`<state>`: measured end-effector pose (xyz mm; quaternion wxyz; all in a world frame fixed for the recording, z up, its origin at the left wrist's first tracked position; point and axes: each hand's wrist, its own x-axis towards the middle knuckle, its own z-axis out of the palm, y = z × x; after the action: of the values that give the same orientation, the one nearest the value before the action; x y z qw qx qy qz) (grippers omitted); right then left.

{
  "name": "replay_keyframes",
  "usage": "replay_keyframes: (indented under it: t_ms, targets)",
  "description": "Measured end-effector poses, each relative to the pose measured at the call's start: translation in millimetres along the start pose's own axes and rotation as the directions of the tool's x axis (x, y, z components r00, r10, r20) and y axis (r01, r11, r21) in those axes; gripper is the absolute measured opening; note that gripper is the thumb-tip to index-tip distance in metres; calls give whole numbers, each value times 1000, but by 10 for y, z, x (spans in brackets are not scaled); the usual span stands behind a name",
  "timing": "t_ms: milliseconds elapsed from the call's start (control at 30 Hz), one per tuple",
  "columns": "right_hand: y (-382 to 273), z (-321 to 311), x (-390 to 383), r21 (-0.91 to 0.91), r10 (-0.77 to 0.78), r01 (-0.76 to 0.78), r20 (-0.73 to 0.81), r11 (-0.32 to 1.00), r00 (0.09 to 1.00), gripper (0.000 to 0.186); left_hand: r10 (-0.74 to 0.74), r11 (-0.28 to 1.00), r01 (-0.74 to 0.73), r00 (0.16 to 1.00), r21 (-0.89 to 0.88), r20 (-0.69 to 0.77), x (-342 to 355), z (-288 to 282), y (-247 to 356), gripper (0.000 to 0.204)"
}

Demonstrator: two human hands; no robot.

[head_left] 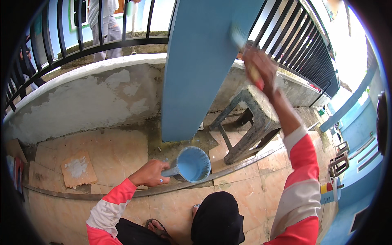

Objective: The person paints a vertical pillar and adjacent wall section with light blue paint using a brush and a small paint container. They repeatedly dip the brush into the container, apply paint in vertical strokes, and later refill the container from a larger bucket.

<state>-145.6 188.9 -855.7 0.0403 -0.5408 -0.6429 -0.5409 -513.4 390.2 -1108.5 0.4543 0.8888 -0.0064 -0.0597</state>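
Note:
My left hand (152,173) is closed around the handle of a dipper (179,166) with blue paint inside, held low over the tiled floor. Raised at the upper right, my right hand (261,69) grips a paintbrush (240,36), slightly smeared by motion. Its bristles are at the right edge of a blue pillar (200,69), and whether they touch it I cannot tell. The pillar rises from the floor just beyond the dipper. Below my right hand stands a worn, paint-spattered stool (255,118).
A low plastered wall (94,96) topped by black railings (61,32) runs either side of the pillar. Beyond the left railing a person (107,28) stands. A loose tile (79,168) lies on the left floor. At far right are a bucket (330,192) and another stool (339,164).

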Motion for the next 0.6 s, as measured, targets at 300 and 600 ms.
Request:
replay_keyframes:
  t_ms: [300,600]
  targets:
    - [239,49,59,104,190,-186,-28,977,981,16,-12,1000,12,1000,-10,-3,-19,-21,19,41]
    - [-595,562,-483,228,410,-352,-314,908,856,17,-77,997,77,997,-29,7,-42,-13,22,38]
